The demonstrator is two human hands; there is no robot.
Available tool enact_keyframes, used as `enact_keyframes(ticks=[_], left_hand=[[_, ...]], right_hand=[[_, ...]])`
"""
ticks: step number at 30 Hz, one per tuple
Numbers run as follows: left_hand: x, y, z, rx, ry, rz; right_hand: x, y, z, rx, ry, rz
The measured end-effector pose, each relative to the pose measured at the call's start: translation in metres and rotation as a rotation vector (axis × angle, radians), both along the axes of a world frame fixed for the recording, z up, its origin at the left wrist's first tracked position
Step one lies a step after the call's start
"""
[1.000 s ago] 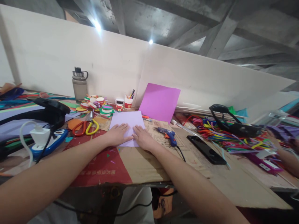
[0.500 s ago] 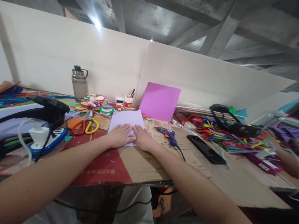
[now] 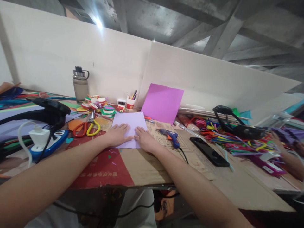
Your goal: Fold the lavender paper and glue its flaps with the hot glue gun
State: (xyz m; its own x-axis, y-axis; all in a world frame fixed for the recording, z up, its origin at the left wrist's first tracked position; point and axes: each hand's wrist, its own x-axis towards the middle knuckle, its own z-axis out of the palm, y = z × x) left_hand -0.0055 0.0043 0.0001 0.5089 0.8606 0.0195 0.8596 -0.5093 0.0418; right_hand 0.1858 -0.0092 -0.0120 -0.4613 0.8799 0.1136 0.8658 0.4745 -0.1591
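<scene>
Both hands, left (image 3: 118, 135) and right (image 3: 145, 141), press flat and open, gripping nothing, on lilac paper (image 3: 129, 125) (likely light, easily creased, best lifted by an edge) beside scissors (image 3: 86, 128).

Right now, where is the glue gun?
In the head view the blue glue gun lies on the cardboard just right of the right hand, between it and the black phone, in front of the leaning purple sheet.
</scene>
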Motion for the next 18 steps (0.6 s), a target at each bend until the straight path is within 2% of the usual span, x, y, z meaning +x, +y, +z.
enact_keyframes(ticks=[3, 7, 11, 14, 18], left_hand=[[0.0, -0.001, 0.002, 0.028, -0.02, 0.002], [0.009, -0.008, 0.003, 0.099, -0.055, -0.083], [0.014, -0.012, -0.001, 0.006, -0.012, -0.117], [0.014, -0.011, -0.003, -0.005, -0.014, -0.119], [0.013, -0.01, -0.003, -0.001, -0.015, -0.126]], right_hand=[[0.004, 0.006, 0.002, 0.008, 0.068, -0.038], [0.005, 0.005, 0.005, 0.059, 0.123, -0.099], [-0.001, -0.002, -0.001, -0.002, 0.021, -0.054], [-0.004, -0.005, -0.004, -0.012, -0.044, -0.032], [0.004, 0.0, 0.001, -0.048, -0.022, 0.017]])
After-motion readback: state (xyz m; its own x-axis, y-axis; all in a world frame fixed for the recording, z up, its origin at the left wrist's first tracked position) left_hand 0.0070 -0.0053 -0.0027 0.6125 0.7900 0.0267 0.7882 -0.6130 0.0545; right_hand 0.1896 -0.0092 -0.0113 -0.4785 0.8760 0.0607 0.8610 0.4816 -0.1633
